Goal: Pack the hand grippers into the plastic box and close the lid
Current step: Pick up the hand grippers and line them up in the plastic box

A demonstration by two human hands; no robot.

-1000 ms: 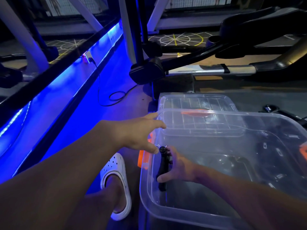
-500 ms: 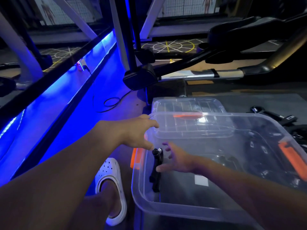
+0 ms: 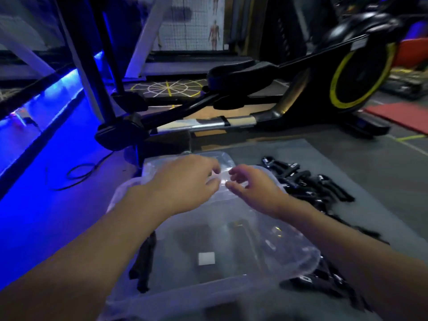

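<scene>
Exercise machine (image 3: 361, 75), black with a yellow-rimmed wheel, stands across the far side of the floor; its long rail runs left towards a black foot. Blue-lit strip (image 3: 46, 140) runs along the left side, with a loose black cable (image 3: 81, 172) lying on the floor beside it.

Grey floor mat (image 3: 382, 172) carries the work items. Plastic box (image 3: 208, 290), clear and open at the top, sits on the mat's near left part. Lid (image 3: 228, 159), also clear, lies flat on the mat just beyond the box's far rim.

Hand grippers (image 3: 308, 181): a black pile lies on the mat just to the right of the box, reaching from the far rim down past the near corner. One hand gripper (image 3: 144, 262) lies inside the box, along its left wall. A small white label (image 3: 206, 258) shows at the middle of the box floor.

Left hand (image 3: 185, 181) is over the far rim of the box, fingers bent towards the lid edge. The frame is blurred here, so its grip cannot be told; it may be touching the plastic. Right hand (image 3: 252, 184) is just beside it, above the same rim, grip loose, with fingers spread and lightly curled around nothing.
</scene>
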